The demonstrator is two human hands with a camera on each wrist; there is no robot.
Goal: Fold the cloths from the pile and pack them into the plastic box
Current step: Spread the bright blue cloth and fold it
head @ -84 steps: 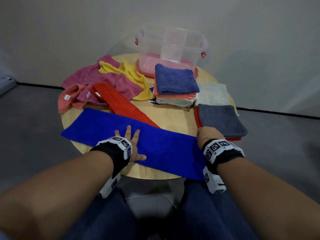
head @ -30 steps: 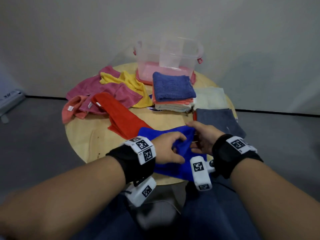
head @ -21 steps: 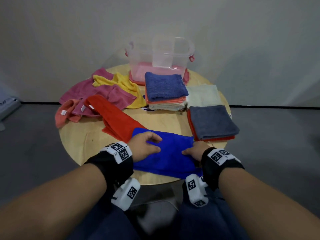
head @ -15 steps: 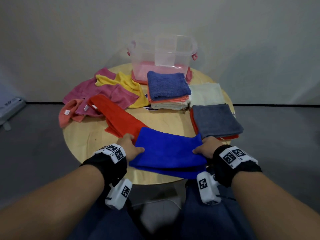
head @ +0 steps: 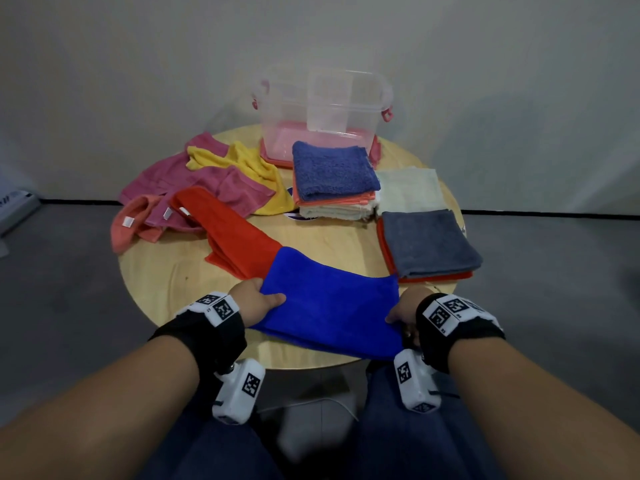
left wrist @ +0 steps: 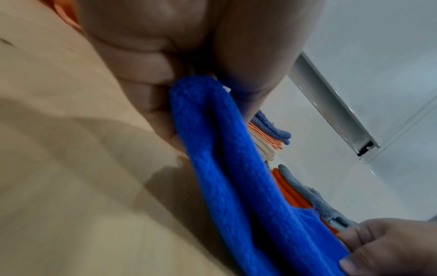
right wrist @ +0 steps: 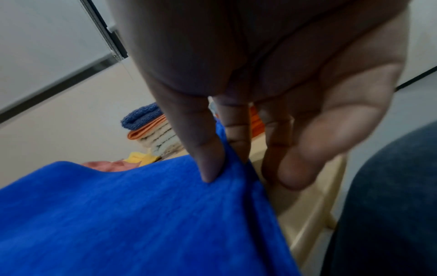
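A person's 2 forearms reach forward over a round wooden table [head: 166, 271], each wrist wearing a black band with white marker blocks. The left hand [head: 254, 299] pinches the left end of a folded royal-blue cloth [head: 329, 306], thumb on top and curled fingers beneath. The right hand [head: 403, 311] pinches the right end between thumb and forefinger, its other fingers hanging loosely curled. The cloth lies stretched between them at the table's near edge, overlapping a red cloth [head: 239, 237]. Farther back sit a loose pile of pink and yellow cloths [head: 207, 174], 2 folded stacks, and the clear plastic box [head: 322, 112].
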